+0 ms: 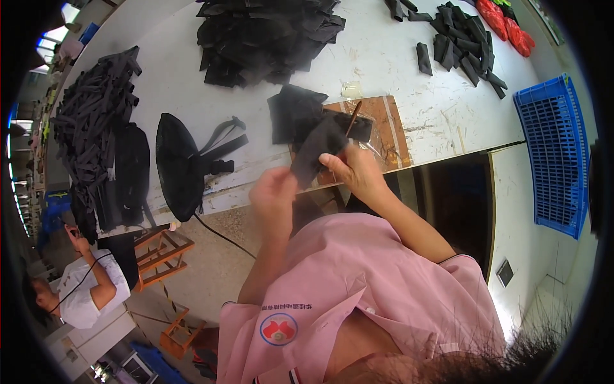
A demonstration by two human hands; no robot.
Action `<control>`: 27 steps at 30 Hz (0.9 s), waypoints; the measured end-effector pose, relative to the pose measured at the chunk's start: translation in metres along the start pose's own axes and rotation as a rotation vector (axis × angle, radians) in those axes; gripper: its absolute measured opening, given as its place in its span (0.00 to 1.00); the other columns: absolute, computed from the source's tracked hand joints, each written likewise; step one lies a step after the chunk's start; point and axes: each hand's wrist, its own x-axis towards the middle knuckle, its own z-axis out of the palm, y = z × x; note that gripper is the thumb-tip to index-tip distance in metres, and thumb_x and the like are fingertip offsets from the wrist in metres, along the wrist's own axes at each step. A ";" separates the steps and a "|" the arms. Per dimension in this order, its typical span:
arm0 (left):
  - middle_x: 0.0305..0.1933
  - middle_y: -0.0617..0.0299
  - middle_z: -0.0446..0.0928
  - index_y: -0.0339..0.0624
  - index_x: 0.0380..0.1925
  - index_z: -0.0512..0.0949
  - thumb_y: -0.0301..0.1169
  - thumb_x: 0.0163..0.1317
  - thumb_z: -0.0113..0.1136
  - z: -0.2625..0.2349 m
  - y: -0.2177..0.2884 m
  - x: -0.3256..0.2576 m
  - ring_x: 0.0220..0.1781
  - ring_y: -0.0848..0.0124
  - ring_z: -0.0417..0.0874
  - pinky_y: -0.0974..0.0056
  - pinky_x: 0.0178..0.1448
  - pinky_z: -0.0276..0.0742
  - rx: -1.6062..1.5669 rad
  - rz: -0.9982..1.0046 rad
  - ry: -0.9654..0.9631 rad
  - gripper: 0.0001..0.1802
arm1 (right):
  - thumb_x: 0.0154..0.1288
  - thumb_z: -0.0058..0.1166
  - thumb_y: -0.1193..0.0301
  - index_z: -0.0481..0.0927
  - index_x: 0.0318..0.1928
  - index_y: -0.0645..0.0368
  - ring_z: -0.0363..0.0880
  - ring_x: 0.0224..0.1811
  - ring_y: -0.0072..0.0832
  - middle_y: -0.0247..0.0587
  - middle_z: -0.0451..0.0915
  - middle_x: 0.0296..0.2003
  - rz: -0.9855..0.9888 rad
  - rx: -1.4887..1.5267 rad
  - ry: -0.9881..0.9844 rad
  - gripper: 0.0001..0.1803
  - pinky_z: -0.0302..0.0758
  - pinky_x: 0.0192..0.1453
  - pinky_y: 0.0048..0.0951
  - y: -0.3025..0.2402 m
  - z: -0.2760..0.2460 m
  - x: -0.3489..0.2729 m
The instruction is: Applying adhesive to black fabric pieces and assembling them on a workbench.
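Observation:
A dark black fabric piece (318,148) is held up over the near edge of the worktable. My right hand (359,171) pinches its right side, thumb on top. A thin brown stick (354,119) rises just beyond these fingers; whether the hand grips it too is unclear. My left hand (274,192), blurred by motion, is at the fabric's lower left edge, and its grip does not show clearly. Under and beyond the held piece lie more black fabric pieces (289,115) and a brown board (391,121) with clear tape on it.
A large stack of black fabric (265,41) lies at the far side. Black rolled pieces (460,41) and red bags (505,27) lie far right, above a blue crate (555,157). Left are a black padded item with straps (179,163), heaped black strips (96,115) and another person (96,288).

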 end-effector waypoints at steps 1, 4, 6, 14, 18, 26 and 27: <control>0.23 0.66 0.73 0.35 0.29 0.74 0.23 0.55 0.55 -0.002 0.001 -0.001 0.23 0.82 0.70 0.78 0.27 0.64 0.163 0.081 0.041 0.03 | 0.51 0.59 0.56 0.73 0.23 0.62 0.71 0.19 0.24 0.36 0.72 0.19 -0.203 -0.314 0.205 0.20 0.66 0.20 0.23 -0.002 -0.001 -0.007; 0.22 0.68 0.72 0.35 0.29 0.74 0.22 0.55 0.56 0.006 -0.001 -0.003 0.23 0.84 0.68 0.80 0.26 0.63 0.378 0.241 0.055 0.03 | 0.47 0.62 0.62 0.74 0.26 0.64 0.70 0.19 0.27 0.38 0.69 0.19 -0.714 -0.416 0.323 0.17 0.67 0.22 0.25 -0.015 0.015 -0.025; 0.22 0.68 0.72 0.34 0.29 0.73 0.22 0.55 0.56 0.012 -0.003 -0.003 0.24 0.84 0.69 0.78 0.28 0.66 0.429 0.426 -0.061 0.03 | 0.50 0.61 0.71 0.76 0.32 0.62 0.66 0.21 0.18 0.34 0.69 0.23 -0.666 -0.211 0.168 0.11 0.65 0.24 0.20 -0.013 0.025 -0.021; 0.25 0.60 0.75 0.35 0.36 0.70 0.18 0.51 0.55 0.028 0.004 0.005 0.14 0.82 0.65 0.78 0.17 0.59 0.032 0.035 0.154 0.11 | 0.46 0.55 0.79 0.77 0.30 0.64 0.74 0.22 0.21 0.39 0.73 0.22 -0.866 -0.692 0.511 0.07 0.68 0.24 0.21 0.002 0.024 0.003; 0.23 0.62 0.72 0.35 0.35 0.68 0.16 0.49 0.52 0.018 0.011 0.010 0.13 0.84 0.61 0.80 0.16 0.52 -0.578 -0.190 -0.241 0.12 | 0.50 0.56 0.77 0.76 0.28 0.63 0.70 0.21 0.18 0.32 0.74 0.21 -0.267 0.195 0.076 0.03 0.66 0.22 0.20 -0.001 0.013 0.002; 0.25 0.63 0.72 0.32 0.33 0.71 0.16 0.48 0.51 0.019 -0.018 0.018 0.16 0.82 0.66 0.76 0.19 0.61 0.771 0.674 0.180 0.10 | 0.60 0.50 0.69 0.72 0.27 0.58 0.61 0.19 0.13 0.28 0.68 0.19 -0.137 0.473 -0.227 0.07 0.59 0.22 0.13 -0.001 0.016 -0.001; 0.27 0.62 0.73 0.34 0.33 0.71 0.16 0.49 0.50 0.021 -0.016 0.019 0.17 0.81 0.68 0.76 0.20 0.63 0.803 0.692 0.156 0.09 | 0.61 0.50 0.69 0.72 0.28 0.58 0.61 0.19 0.13 0.28 0.68 0.20 -0.110 0.535 -0.214 0.07 0.59 0.22 0.13 -0.001 0.016 0.000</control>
